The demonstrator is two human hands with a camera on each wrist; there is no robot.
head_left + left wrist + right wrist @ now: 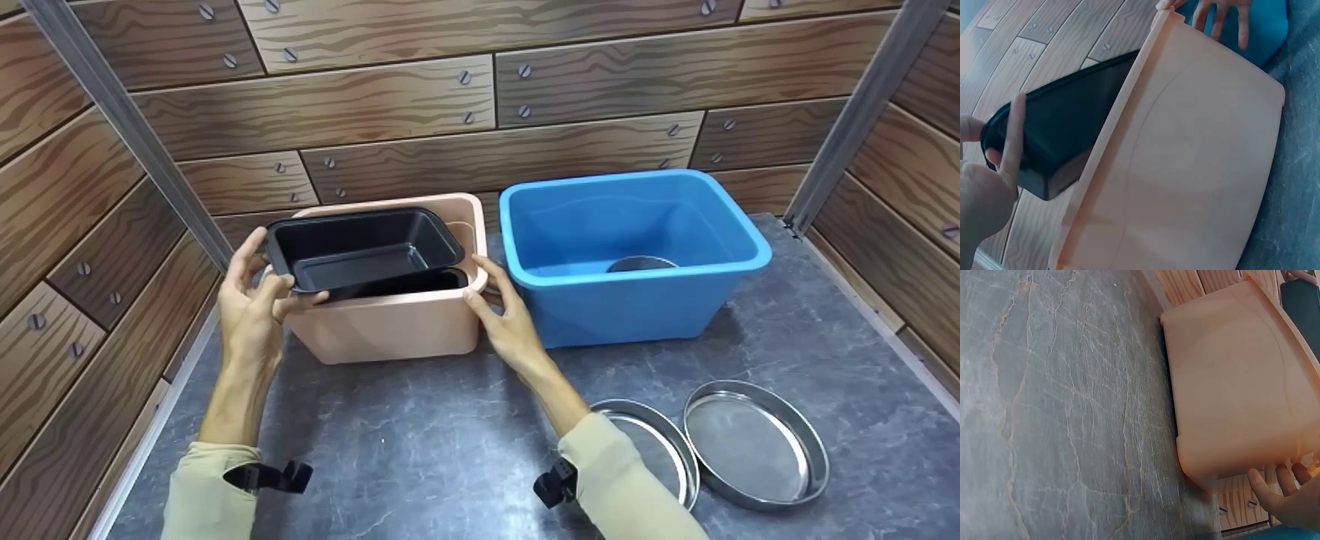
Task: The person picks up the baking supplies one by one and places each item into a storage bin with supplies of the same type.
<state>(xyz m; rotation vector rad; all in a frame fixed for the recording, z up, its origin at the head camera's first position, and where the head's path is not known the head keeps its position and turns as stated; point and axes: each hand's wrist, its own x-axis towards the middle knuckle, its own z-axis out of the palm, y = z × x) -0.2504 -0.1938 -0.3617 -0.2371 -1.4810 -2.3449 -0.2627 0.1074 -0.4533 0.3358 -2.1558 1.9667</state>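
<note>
A black rectangular loaf pan (pixel 352 247) is tilted over the top of a peach plastic bin (pixel 390 330). My left hand (pixel 255 300) grips the pan's left end, thumb on its near corner and fingers round the end. In the left wrist view, the pan (pixel 1078 112) sticks up past the bin's rim. At the bin's right front corner, my right hand (pixel 510 322) holds the rim between thumb and fingers. The right wrist view shows those fingers (pixel 1266 492) against the bin's end wall. Another dark item (pixel 451 279) shows inside the bin, mostly hidden beneath the pan.
Right of the peach bin stands a blue bin (pixel 622 307) with a dark round-edged item (pixel 642 263) inside. Two round metal pans lie on the grey table (pixel 405 450), one (pixel 754 442) fully visible, the other (pixel 652 442) partly behind my right sleeve. Wood-patterned walls (pixel 390 105) enclose the table.
</note>
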